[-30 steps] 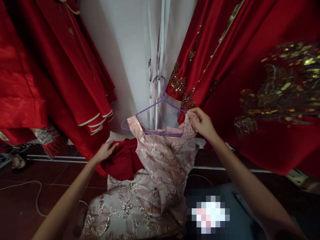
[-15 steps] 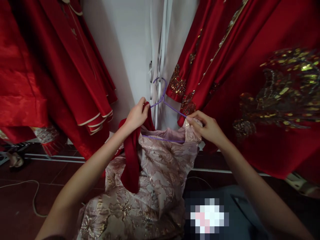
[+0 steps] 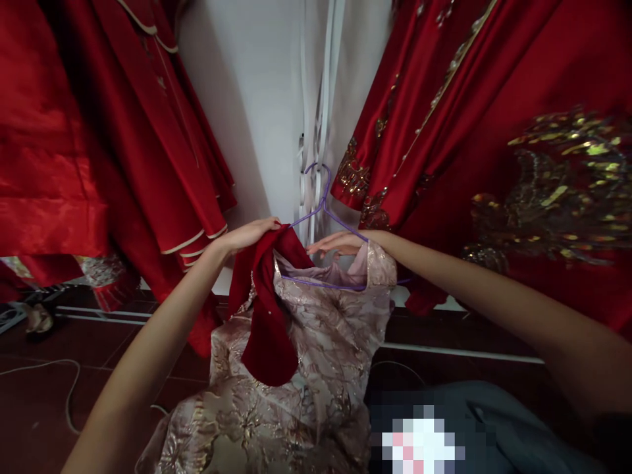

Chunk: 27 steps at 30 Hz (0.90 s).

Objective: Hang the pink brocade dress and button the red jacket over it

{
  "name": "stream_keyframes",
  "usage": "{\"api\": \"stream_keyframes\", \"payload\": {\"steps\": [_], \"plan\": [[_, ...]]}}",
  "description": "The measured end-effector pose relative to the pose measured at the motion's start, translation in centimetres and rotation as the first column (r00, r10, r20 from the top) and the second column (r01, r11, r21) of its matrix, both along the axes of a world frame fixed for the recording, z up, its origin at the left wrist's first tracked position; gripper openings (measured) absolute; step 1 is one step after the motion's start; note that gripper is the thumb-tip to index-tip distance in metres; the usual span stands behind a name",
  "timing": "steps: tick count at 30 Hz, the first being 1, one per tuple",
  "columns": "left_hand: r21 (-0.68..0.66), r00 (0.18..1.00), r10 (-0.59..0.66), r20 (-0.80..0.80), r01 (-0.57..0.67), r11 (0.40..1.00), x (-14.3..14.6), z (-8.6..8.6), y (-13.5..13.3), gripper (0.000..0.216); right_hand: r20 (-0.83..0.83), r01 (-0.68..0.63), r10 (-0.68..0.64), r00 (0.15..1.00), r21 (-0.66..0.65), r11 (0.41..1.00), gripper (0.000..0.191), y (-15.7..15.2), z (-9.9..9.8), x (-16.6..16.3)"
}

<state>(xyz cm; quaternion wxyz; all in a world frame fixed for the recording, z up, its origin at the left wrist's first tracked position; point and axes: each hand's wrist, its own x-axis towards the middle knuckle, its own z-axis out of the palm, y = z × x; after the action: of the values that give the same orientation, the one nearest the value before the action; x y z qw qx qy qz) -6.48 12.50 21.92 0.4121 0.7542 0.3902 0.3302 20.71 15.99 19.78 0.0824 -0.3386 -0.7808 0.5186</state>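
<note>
A pale pink brocade dress (image 3: 316, 342) with gold floral pattern hangs on a thin purple wire hanger (image 3: 320, 204). My left hand (image 3: 249, 234) is closed on a dark red cloth (image 3: 269, 309) and presses it over the hanger's left shoulder; the cloth hangs down the dress front. My right hand (image 3: 338, 243) reaches across behind the hanger's neck, fingers stretched out flat, touching the hanger wire near the dress's right shoulder.
Red satin garments (image 3: 123, 131) hang at left. A red gown with gold sequin embroidery (image 3: 518, 164) hangs at right. A white wall with vertical white straps (image 3: 316, 99) stands behind. Dark red tiled floor (image 3: 44, 395) with a white cable (image 3: 69, 388) lies below.
My left hand lifted the red cloth from low at the left up onto the hanger's left shoulder. My right hand let go of the dress's right shoulder and stretched inward toward the hanger's middle.
</note>
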Motion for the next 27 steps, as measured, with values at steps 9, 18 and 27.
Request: {"api": "stream_keyframes", "payload": {"steps": [9,18,27], "plan": [[-0.09,0.982,-0.023,0.187,0.041,0.995,-0.1,-1.5,-0.3,0.017,0.172,0.03,-0.064,0.983,0.193,0.981,0.04,0.6,-1.0,-0.4],[0.312,0.991,0.137,-0.015,-0.125,0.942,0.4,-3.2,0.6,0.019,-0.108,0.366,-0.544,0.832,0.844,0.393,0.027,1.6,1.6,4.9],[0.379,0.99,0.127,-0.057,-0.096,0.92,1.2,-4.3,0.8,0.021,0.067,0.232,-0.756,0.651,0.931,0.282,0.021,-1.2,1.3,16.5]]}}
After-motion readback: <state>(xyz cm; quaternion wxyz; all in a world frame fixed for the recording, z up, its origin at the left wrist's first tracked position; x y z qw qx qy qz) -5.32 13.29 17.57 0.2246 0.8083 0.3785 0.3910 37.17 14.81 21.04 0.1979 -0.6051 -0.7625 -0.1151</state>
